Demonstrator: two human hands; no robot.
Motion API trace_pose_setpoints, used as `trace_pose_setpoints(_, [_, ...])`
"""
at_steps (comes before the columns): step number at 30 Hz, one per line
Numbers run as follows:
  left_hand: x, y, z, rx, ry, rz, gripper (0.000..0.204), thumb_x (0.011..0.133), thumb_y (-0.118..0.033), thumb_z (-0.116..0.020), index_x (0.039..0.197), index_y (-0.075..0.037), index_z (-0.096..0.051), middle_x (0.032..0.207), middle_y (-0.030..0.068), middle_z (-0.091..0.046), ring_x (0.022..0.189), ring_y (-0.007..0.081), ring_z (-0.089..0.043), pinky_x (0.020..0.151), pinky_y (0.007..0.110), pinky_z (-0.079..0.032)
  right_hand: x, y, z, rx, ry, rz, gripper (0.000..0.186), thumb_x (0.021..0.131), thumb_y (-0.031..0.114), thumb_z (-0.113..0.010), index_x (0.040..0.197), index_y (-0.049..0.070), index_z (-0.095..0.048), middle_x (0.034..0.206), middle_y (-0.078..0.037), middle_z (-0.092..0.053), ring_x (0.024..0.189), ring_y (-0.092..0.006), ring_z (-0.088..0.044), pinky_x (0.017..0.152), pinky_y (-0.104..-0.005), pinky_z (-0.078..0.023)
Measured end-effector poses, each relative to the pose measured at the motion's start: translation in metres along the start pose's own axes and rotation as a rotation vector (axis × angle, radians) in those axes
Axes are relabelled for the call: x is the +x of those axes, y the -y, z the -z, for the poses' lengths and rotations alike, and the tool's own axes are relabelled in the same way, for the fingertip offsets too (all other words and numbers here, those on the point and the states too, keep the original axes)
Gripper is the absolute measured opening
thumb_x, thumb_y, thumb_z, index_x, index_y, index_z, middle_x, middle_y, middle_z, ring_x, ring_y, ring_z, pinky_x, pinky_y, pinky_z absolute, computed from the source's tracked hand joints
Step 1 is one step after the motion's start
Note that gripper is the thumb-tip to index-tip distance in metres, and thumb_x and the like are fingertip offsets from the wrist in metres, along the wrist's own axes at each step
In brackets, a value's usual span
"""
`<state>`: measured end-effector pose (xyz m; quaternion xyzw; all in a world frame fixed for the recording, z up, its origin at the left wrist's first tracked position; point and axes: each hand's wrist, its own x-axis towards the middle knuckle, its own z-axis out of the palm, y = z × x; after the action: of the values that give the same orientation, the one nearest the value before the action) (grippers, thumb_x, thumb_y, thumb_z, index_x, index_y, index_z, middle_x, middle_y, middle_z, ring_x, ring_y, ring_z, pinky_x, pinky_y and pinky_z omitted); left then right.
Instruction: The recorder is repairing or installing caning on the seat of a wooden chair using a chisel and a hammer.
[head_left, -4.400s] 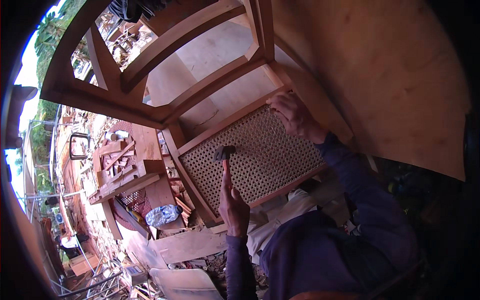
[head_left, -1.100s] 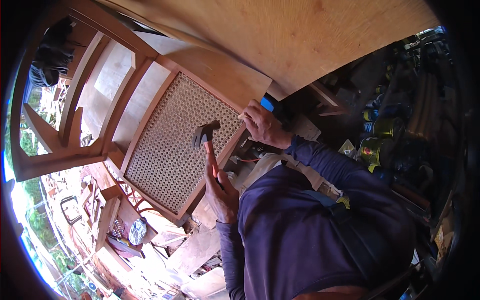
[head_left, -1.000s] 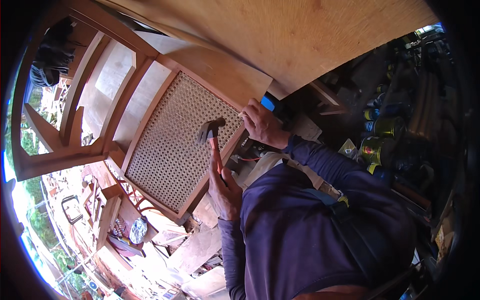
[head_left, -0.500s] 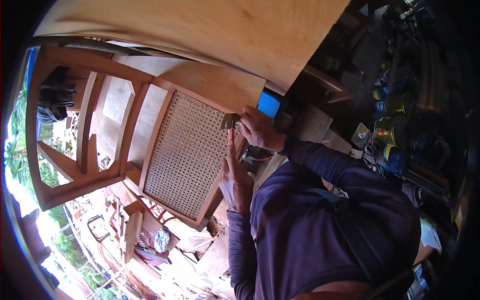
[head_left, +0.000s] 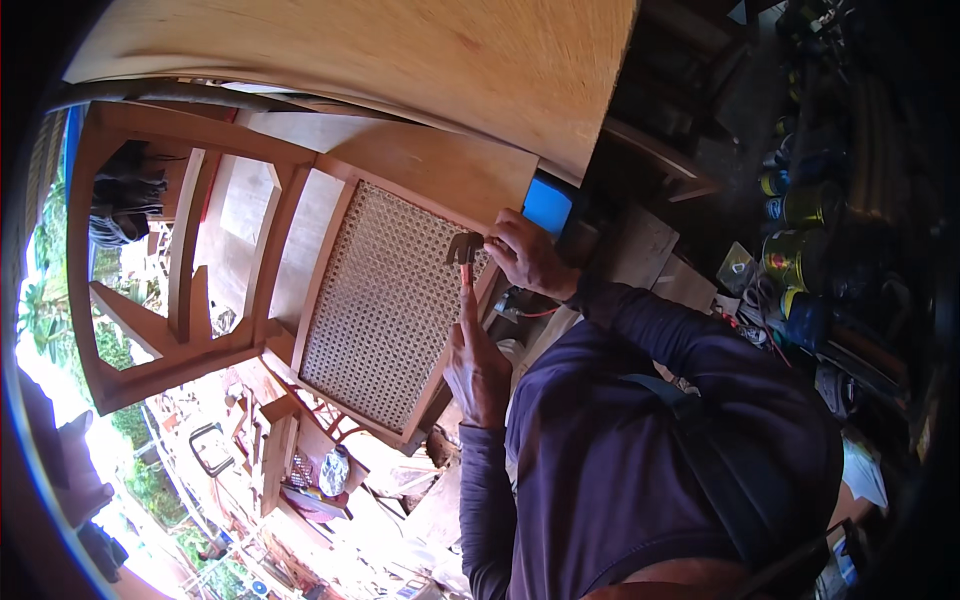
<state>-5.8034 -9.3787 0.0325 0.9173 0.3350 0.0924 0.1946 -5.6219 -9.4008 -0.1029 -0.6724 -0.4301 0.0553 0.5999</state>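
Note:
A wooden chair frame [head_left: 258, 262] stands before me, with a woven cane panel [head_left: 390, 310] set in its square seat. My left hand [head_left: 479, 378] is closed round the handle of a claw hammer [head_left: 465, 249], its index finger lying along the handle. The hammer's dark head is over the seat's right-hand edge, close to the corner. Right beside it, my right hand [head_left: 528, 256] is bent over that edge, thumb and fingers pinched together. Whatever is between those fingertips is too small or hidden to name.
A large plywood sheet [head_left: 390, 70] overhangs the far side. Several paint cans [head_left: 785, 258] line the dark right side. Wood offcuts and clutter, with a patterned jar-like object [head_left: 335, 470], lie below the chair at left. A blue object [head_left: 547, 206] sits beyond my right hand.
The whole view has shifted slightly, so the chair appears a little farther right. Both hands keep their places at the seat's edge, and the hammer head stays beside my right fingertips.

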Motion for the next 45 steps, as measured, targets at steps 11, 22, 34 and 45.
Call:
trace_pose_setpoints(11, [0.002, -0.016, 0.014, -0.073, -0.185, -0.131, 0.065, 0.102, 0.004, -0.053, 0.165, -0.004, -0.038, 0.105, 0.0242, -0.068, 0.084, 0.0402, -0.066, 0.07, 0.049, -0.053, 0.004, 0.004, 0.005, -0.059, -0.016, 0.047, 0.014, 0.09, 0.006, -0.076, 0.095, 0.004, -0.063, 0.091, -0.014, -0.055, 0.084, -0.0377, -0.061, 0.07, -0.0469, -0.049])
trace_pose_setpoints(22, [0.007, 0.001, 0.013, -0.109, -0.19, -0.181, 0.063, 0.105, 0.004, -0.046, 0.166, -0.002, -0.035, 0.164, 0.0189, -0.052, 0.107, 0.0377, -0.074, 0.083, 0.045, -0.059, 0.005, 0.003, 0.0, -0.024, -0.033, 0.059, 0.012, 0.091, 0.002, -0.075, 0.094, 0.003, -0.064, 0.091, -0.015, -0.056, 0.083, -0.0369, -0.061, 0.07, -0.0452, -0.049])
trace_pose_setpoints(34, [-0.004, 0.006, 0.015, -0.218, -0.198, -0.037, 0.059, 0.105, 0.002, -0.047, 0.164, -0.003, -0.04, 0.156, 0.0252, -0.058, 0.105, 0.0406, -0.074, 0.082, 0.044, -0.061, -0.001, 0.008, -0.003, -0.033, 0.003, 0.043, 0.008, 0.093, 0.001, -0.073, 0.096, 0.003, -0.065, 0.092, -0.014, -0.059, 0.085, -0.0363, -0.064, 0.073, -0.0435, -0.052])
trace_pose_setpoints(45, [-0.008, 0.012, 0.018, -0.212, -0.185, -0.045, 0.06, 0.107, 0.002, -0.045, 0.166, -0.006, -0.038, 0.158, 0.0198, -0.058, 0.095, 0.0365, -0.072, 0.078, 0.047, -0.058, -0.004, -0.002, -0.002, 0.031, 0.069, -0.016, 0.009, 0.097, 0.003, -0.073, 0.103, 0.0, -0.067, 0.092, -0.012, -0.059, 0.083, -0.0288, -0.063, 0.073, -0.039, -0.052])
